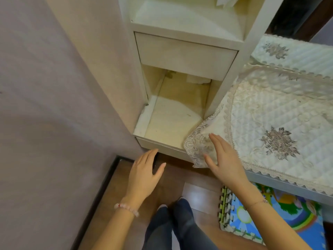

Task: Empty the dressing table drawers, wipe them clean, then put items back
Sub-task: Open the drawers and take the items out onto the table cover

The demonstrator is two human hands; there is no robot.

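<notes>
Head view: the left hand has an open grip, fingers straight and holding nothing, just beside the front rim of the lower drawer, which lies at its 12 o'clock. The right hand also has an open grip. Its straight fingers seem to touch the hanging corner of the lace cover, which droops over the drawer's corner at 3 o'clock. The drawer stands pulled out and looks empty, with some specks on its bottom. The upper drawer is closed. I judge this drawer is emptied and wiping comes next: the cover corner should go aside, and a cloth is needed.
</notes>
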